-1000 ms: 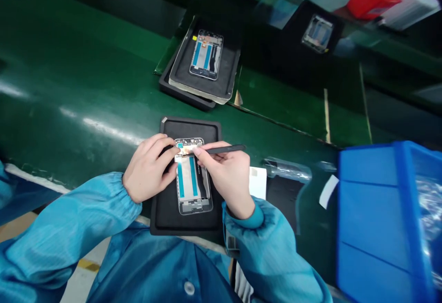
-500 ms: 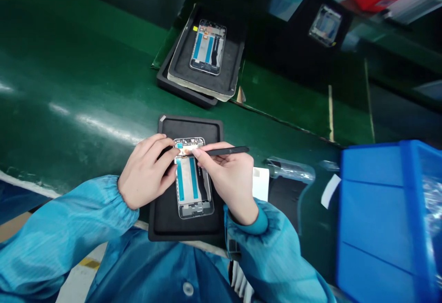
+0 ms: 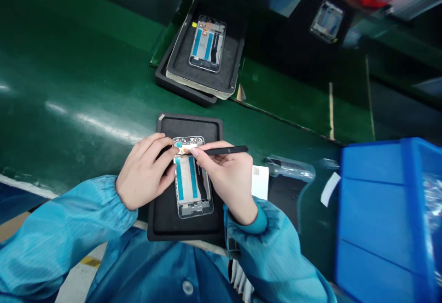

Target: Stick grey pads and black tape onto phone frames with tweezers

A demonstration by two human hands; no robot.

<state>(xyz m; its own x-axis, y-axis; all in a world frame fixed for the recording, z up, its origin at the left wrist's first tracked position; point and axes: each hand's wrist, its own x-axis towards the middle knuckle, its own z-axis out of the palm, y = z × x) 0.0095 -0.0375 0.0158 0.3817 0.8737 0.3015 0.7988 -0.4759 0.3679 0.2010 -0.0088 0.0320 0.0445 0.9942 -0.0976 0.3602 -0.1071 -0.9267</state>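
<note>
An opened phone (image 3: 186, 183), its inside showing two blue strips and a black flex strip, lies in a black foam tray (image 3: 160, 222). My right hand (image 3: 229, 174) is closed in a pinch around black tweezers (image 3: 229, 150), whose tip end reaches the white and copper-coloured area near the phone's top. What the tips touch is too small to make out. At the phone's upper left edge, my left hand (image 3: 147, 169) steadies it with bent fingers and thumb, the fingertips resting on the edge and the upper part.
Beyond sits a stack of black trays (image 3: 179, 70) bearing another opened phone (image 3: 207, 44). On the right stand a blue bin (image 3: 373, 211), a white card (image 3: 259, 182), clear plastic film (image 3: 293, 170) and a white paper strip (image 3: 330, 189). A third phone (image 3: 327, 21) lies at the back right.
The view has shifted very slightly. Both hands, the tweezers and the phone keep almost the same places relative to each other.
</note>
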